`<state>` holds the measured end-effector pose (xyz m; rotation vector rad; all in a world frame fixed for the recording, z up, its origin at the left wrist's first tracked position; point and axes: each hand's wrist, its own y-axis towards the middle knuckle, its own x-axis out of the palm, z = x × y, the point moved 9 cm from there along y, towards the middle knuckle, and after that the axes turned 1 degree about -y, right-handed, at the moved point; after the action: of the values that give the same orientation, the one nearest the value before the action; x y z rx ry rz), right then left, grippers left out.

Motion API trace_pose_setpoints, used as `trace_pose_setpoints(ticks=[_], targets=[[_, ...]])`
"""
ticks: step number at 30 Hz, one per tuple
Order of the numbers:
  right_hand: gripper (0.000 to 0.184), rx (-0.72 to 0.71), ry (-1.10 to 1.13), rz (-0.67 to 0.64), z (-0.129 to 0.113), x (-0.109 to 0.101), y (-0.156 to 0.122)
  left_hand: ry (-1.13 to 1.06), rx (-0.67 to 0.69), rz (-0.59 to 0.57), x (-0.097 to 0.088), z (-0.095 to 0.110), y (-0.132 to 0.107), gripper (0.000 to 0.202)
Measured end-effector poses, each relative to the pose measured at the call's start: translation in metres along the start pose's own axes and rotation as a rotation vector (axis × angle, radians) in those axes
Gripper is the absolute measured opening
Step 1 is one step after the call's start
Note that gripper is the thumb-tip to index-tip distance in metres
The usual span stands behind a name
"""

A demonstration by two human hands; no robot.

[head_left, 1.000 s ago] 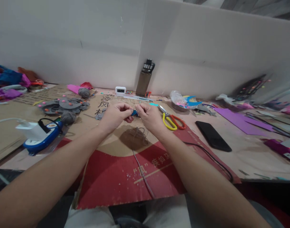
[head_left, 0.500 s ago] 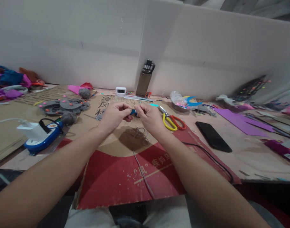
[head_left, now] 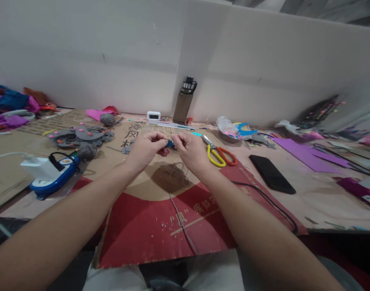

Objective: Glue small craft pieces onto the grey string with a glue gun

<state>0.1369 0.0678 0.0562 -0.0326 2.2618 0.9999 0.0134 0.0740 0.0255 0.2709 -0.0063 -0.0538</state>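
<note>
Bare Arms, Pale Cloth Below

Your left hand (head_left: 150, 147) and right hand (head_left: 189, 149) are both ungloved, and your wrists are bare. Your left forearm (head_left: 78, 218) and right forearm (head_left: 248, 218) are uncovered along all the length in view, each slim at the wrist and fuller toward the elbow. Lower down, you wear pale, off-white cloth (head_left: 216, 270) over your thighs, its surface soft and plain. Between its two halves lies a dark patch (head_left: 165, 273), too dim to tell whether it is clothing or seat.
</note>
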Motion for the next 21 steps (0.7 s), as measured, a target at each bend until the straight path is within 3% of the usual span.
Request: trace_pose_setpoints(ticks=[21], targets=[[0.034, 0.025, 0.029, 0.007, 0.0001, -0.0013, 0.0006, -0.103, -0.007, -0.062, 0.0033, -0.0038, 0.0020, 0.012]])
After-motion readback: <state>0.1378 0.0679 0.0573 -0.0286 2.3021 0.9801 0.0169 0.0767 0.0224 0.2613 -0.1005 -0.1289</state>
